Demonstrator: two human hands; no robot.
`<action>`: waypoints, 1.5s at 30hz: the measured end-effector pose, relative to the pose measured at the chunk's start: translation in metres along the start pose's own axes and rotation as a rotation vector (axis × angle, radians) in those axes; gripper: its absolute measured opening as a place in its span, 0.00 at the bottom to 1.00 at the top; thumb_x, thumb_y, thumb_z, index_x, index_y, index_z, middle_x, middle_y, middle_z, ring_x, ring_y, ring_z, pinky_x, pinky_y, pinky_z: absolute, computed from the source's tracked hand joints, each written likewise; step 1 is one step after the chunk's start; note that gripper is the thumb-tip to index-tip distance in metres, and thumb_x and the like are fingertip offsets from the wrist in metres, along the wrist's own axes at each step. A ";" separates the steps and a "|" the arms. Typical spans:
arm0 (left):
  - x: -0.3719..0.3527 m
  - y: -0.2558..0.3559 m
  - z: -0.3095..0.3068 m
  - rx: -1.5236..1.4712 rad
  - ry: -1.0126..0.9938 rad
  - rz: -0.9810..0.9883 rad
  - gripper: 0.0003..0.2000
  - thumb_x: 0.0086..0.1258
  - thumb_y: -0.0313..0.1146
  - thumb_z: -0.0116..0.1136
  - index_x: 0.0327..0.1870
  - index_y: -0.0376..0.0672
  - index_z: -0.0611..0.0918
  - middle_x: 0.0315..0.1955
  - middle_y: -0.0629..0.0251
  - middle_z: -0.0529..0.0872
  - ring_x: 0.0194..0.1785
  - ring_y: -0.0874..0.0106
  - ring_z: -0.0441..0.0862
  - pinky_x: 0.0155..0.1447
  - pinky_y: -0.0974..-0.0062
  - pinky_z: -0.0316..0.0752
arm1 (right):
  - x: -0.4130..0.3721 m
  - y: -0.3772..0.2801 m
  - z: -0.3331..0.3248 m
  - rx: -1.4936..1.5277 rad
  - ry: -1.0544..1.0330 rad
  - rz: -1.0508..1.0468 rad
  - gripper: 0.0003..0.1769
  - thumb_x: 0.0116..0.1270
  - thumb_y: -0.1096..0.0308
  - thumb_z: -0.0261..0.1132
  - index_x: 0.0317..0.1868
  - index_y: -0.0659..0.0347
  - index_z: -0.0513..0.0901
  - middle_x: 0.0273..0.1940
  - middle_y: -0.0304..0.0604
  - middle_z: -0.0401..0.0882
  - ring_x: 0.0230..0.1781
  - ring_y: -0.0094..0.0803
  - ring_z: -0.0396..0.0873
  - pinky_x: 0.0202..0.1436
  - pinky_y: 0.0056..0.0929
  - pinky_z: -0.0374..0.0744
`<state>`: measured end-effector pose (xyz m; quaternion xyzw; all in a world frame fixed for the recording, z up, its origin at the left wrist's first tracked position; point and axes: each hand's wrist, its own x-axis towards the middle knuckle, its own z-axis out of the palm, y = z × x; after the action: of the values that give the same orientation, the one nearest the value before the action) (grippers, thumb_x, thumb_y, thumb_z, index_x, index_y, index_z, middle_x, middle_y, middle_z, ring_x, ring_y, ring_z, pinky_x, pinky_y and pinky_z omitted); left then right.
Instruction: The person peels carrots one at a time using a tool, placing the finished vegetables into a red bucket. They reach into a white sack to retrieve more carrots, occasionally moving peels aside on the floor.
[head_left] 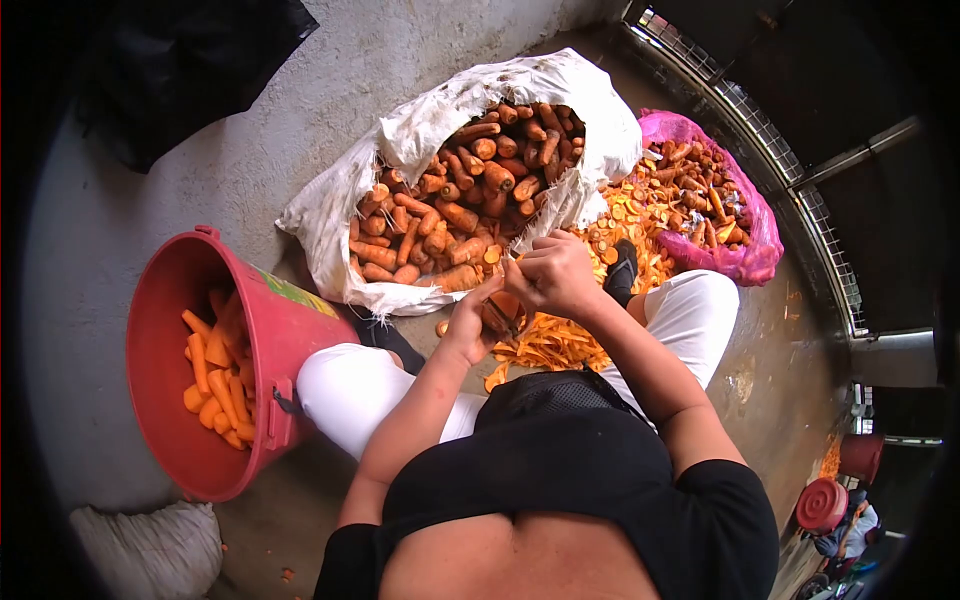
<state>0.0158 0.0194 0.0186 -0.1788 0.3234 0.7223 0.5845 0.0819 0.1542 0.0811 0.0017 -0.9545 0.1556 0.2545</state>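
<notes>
My left hand (470, 322) is closed around a carrot (497, 322), low in front of my lap. Just to its right, my right hand (556, 274) is curled into a fist close against the carrot; whatever it grips is hidden by the fingers. Beneath both hands lies a heap of orange peelings (553, 343) between my legs. Beyond them, a torn white sack (335, 215) lies open, full of unpeeled carrots (463, 215).
At left, a tilted red bucket (165, 330) holds peeled carrots (215, 385). A pink bag (765, 245) of carrot scraps stands at right, beside cut ends (630, 225) on the floor. A white sack (150, 545) lies lower left. Another person (857, 530) is far right.
</notes>
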 end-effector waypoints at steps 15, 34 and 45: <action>-0.014 0.004 -0.005 0.378 -0.175 0.110 0.19 0.76 0.48 0.43 0.53 0.41 0.75 0.29 0.65 0.81 0.24 0.76 0.79 0.20 0.83 0.68 | -0.007 0.081 -0.037 -0.262 0.299 0.297 0.25 0.66 0.60 0.59 0.09 0.50 0.78 0.06 0.30 0.68 0.09 0.21 0.67 0.23 0.27 0.74; -0.015 0.003 -0.012 0.464 -0.168 0.137 0.20 0.76 0.50 0.38 0.47 0.44 0.76 0.25 0.65 0.81 0.21 0.77 0.76 0.19 0.83 0.65 | 0.008 0.059 0.014 -0.229 -0.003 0.039 0.23 0.63 0.63 0.62 0.07 0.48 0.76 0.06 0.26 0.67 0.11 0.20 0.70 0.22 0.28 0.76; -0.005 0.009 -0.012 0.237 -0.215 0.116 0.19 0.78 0.48 0.38 0.52 0.42 0.74 0.31 0.64 0.81 0.27 0.74 0.78 0.22 0.80 0.69 | -0.016 0.058 -0.031 0.284 0.146 0.665 0.22 0.67 0.57 0.60 0.17 0.54 0.86 0.09 0.33 0.75 0.12 0.23 0.74 0.17 0.28 0.72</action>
<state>0.0072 0.0065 0.0158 -0.0113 0.3519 0.7266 0.5901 0.1057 0.2178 0.0818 -0.2844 -0.8511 0.3606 0.2546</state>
